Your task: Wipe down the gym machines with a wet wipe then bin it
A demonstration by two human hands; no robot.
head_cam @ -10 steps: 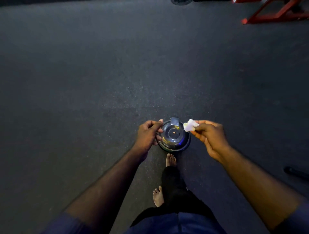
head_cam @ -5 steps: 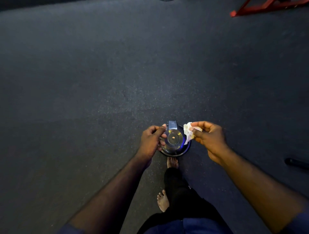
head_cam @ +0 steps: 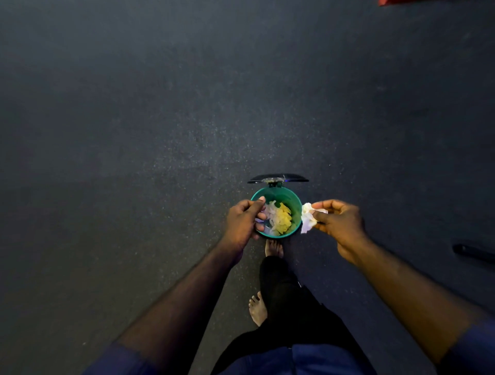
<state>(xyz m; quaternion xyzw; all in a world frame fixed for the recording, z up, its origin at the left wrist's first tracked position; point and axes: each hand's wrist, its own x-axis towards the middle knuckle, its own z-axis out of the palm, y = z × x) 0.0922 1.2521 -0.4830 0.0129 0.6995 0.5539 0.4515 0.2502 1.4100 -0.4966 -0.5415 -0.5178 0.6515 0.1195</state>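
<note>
The right hand's thumb and fingertips [head_cam: 320,205] are pinched on one edge of the wet wipe [head_cam: 308,218], and the rest of the wipe sticks out to the left of them, toward the bin. The right hand [head_cam: 340,227] has its other fingers curled in behind the pinch. The wipe is white and crumpled into a loose, lumpy wad, with a limp corner hanging down at its lower end. It sits just beside the right rim of the bin [head_cam: 296,203], at the rim's outer edge rather than over the opening.

The left hand [head_cam: 241,222] is across from it at the bin's left rim. Its fingers [head_cam: 259,227] are curled and overlap the rim's edge, with the thumb tip up by the rim's top left. Whether they actually grip the rim or only hang over it cannot be told.

The bin is small, round and green inside. Its dark lid [head_cam: 278,178] stands flipped up on the far side, seen edge-on. Inside lies a heap of white and yellow waste [head_cam: 281,220].

A bare foot [head_cam: 273,247] is planted right at the bin's near side, and the other foot [head_cam: 257,311] is further back, both below black trousers. Everything stands on a dark speckled floor [head_cam: 160,133]. A bit of red frame [head_cam: 385,2] shows at the top edge, and a dark object [head_cam: 474,253] lies at the far right.
</note>
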